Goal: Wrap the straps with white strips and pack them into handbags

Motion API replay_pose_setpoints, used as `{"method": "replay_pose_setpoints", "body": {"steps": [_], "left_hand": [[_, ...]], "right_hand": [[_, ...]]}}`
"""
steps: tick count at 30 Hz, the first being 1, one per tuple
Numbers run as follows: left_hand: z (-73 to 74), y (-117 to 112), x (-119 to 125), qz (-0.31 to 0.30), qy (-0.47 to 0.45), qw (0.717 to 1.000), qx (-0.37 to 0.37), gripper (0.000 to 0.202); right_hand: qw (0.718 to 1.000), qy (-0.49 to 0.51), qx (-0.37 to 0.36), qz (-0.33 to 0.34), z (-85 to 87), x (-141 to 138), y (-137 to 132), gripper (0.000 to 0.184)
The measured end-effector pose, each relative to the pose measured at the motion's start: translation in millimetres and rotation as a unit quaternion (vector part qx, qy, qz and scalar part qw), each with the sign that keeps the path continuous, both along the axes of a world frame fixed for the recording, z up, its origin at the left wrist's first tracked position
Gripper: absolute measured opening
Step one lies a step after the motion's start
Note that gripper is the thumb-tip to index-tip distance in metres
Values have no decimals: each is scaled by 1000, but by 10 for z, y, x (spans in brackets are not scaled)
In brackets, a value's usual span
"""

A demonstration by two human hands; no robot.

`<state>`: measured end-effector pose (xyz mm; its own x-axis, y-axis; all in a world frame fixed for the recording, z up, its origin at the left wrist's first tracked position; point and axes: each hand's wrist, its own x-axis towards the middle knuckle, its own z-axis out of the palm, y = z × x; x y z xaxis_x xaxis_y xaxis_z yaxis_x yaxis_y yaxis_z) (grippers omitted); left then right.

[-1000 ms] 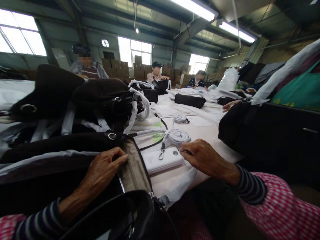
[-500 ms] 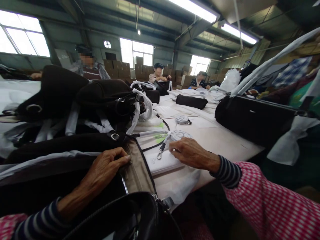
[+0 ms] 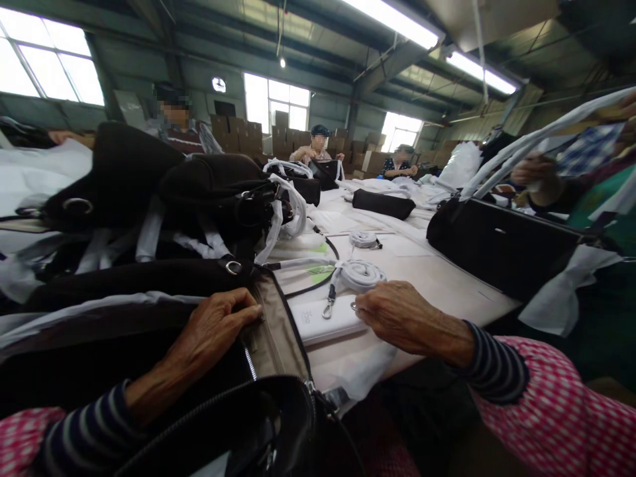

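A black handbag (image 3: 278,430) lies unzipped before me, its beige lining (image 3: 278,331) exposed. My left hand (image 3: 218,331) pinches the bag's open edge beside that lining, thumb and forefinger together. Over the table on the right, my right hand (image 3: 397,315) is closed at the near side of a coiled shoulder strap (image 3: 364,274) in white wrapping. A small bit of metal, which looks like a strap clip (image 3: 354,306), pokes out of its fingertips. Another metal snap hook (image 3: 327,310) from the strap rests on a white padded packet (image 3: 311,323) with printed marks.
Several dark bags (image 3: 213,185) with wrapped handles are piled at left. A smaller strap coil (image 3: 364,238) and a black pouch (image 3: 382,204) lie farther back. Another black handbag (image 3: 497,245) stands at right, near a co-worker's hand (image 3: 536,175). Other people work across the table.
My right hand has drawn back from the strap coil, right and slightly toward me, uncovering the coil. My left hand keeps its place. A co-worker's hand has appeared behind the right handbag.
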<state>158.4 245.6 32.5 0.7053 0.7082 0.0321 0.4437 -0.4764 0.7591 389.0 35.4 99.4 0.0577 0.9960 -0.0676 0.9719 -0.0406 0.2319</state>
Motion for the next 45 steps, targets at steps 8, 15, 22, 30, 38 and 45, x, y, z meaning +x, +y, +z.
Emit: {"method": "replay_pose_setpoints", "body": {"steps": [8,15,22,30,38,45], "left_hand": [[10,-4,7,0,2,1000,6,30],[7,60,0,-28,-2,1000,-11,30],[109,80,12,-58,0,998,-28,28],[109,85,44,-41,-13,999,-21,20],[3,116,31,-46,-33,998,-14,19],[38,103,43,-46,-42,998,-14,20]], "right_hand": [[999,13,3,-43,74,-58,145,29],[999,10,25,-17,82,-161,341,26],[999,32,-2,23,12,-9,507,21],[991,96,80,57,105,-225,423,24],[980,118,-70,144,264,-576,791,18],[974,139,-127,123,406,-581,995,18]]}}
